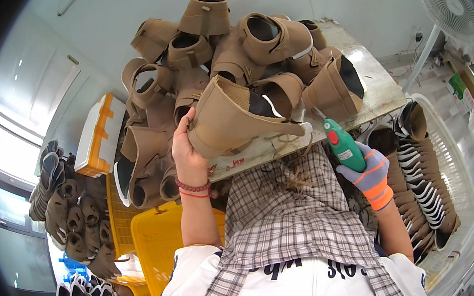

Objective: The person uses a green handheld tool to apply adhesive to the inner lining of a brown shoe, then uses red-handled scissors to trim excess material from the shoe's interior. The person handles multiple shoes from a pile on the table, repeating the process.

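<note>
My bare left hand [186,151] is closed around the side of a brown boot upper [225,124], lifted at the near edge of the table. Its open top shows a tan mesh lining, and a strap end with a white tip sticks out to the right. In my right hand [371,178], gloved in grey and orange, is a green handheld power tool [343,147] with a red button. The tool's thin metal tip points up and left toward another brown boot upper [334,89], apart from the one I hold.
More brown boot uppers [205,16] are heaped on the worn table [382,77]. A white basket [469,186] of stacked uppers stands to the right, with a white fan [453,18] behind. Yellow crates [153,238] and more uppers [80,212] are at left.
</note>
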### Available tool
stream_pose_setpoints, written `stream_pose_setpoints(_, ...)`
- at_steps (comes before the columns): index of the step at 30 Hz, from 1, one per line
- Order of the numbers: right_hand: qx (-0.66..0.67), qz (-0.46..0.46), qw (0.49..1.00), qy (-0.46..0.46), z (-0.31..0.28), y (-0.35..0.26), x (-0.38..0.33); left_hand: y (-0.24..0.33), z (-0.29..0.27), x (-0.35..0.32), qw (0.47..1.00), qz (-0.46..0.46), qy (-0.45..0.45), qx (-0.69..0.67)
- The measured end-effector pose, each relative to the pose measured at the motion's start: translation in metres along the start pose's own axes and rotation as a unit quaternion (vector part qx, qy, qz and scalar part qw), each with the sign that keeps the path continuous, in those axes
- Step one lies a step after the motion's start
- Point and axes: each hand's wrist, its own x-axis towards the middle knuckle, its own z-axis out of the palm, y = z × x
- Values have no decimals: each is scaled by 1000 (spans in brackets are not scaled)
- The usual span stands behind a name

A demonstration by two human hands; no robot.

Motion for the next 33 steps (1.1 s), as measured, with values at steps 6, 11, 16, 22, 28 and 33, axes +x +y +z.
stream_pose_setpoints(6, -68, -75, 993, -58, -10, -22, 5, 12, -4, 7, 998, 16, 42, 45)
stream_pose_setpoints(11, -59, -79, 993, -64, -3, -19, 0, 4, 3, 7, 993, 52, 88, 63)
stream_pose_setpoints(16, -38, -84, 993, -73, 0, -19, -3, 3, 0, 8, 998, 9, 57, 36)
stream_pose_setpoints(22, -39, -114, 990, -71, -2, -27, 2, 3, -5, 12, 998, -24, 56, 15)
stream_pose_setpoints(28, -41, -135, 988, -61, -3, -31, 3, -2, -4, 14, 997, -58, 54, 16)
stream_pose_setpoints(33, 31, -114, 988, -102, -3, -43, 11, -12, 1, 12, 995, -67, 52, 45)
